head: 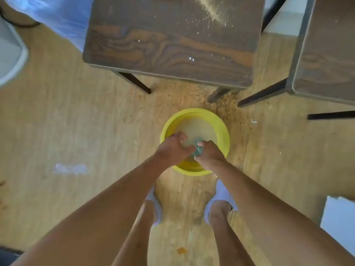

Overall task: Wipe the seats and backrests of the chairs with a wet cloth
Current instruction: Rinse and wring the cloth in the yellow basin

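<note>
A yellow basin (221,127) with cloudy water stands on the wooden floor in front of my feet. Both hands are over it, squeezing a small bluish-green cloth (197,148) between them. My left hand (172,148) grips the cloth's left end and my right hand (209,152) grips its right end; most of the cloth is hidden in my fists. Beyond the basin stands a dark wood-grain chair seat (169,39) with pale crumbs and dust scattered across its far right part. A second chair seat (326,54) shows at the right edge.
Black chair legs (134,81) slant to the floor near the basin. Brown grit covers the floor (57,121) under the chairs. A blue plastic bag (63,18) lies at top left, a white object (11,54) at far left, a white panel (340,223) at lower right.
</note>
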